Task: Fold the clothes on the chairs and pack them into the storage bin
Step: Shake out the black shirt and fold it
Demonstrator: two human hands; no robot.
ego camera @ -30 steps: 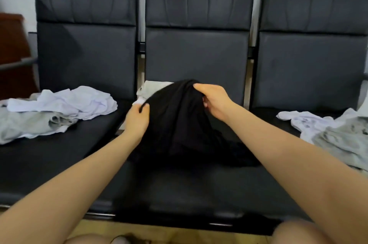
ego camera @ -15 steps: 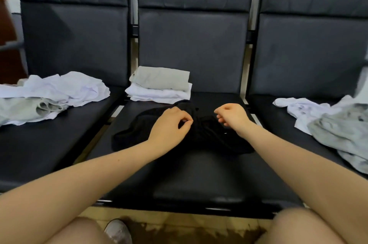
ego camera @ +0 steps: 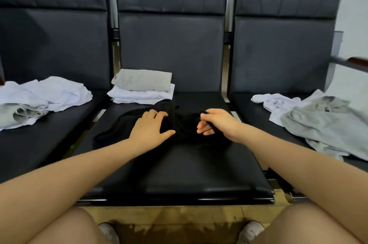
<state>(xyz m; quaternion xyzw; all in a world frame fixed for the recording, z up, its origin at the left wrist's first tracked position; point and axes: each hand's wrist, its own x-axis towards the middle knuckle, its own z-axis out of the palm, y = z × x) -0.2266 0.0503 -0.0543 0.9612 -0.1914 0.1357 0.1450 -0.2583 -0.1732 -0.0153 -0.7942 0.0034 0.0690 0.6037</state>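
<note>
Two folded garments stacked on the middle chair. The left hand presses flat, fingers straight, on the black garment; the right hand pinches its edge. Loose piles at left and right remain unfolded; no storage bin in view.

Left arm: bare, it reaches forward from the lower left, the forearm angled toward the middle.
Left hand: palm down, the fingers straight and a little spread, thumb out to the side; it rests flat on the black garment.
Right arm: bare, it comes in from the lower right, the wrist bent inward.
Right hand: turned on its side, the fingers curled, pinching a fold of the black garment.
Legs: both bare knees show at the bottom edge.
</note>
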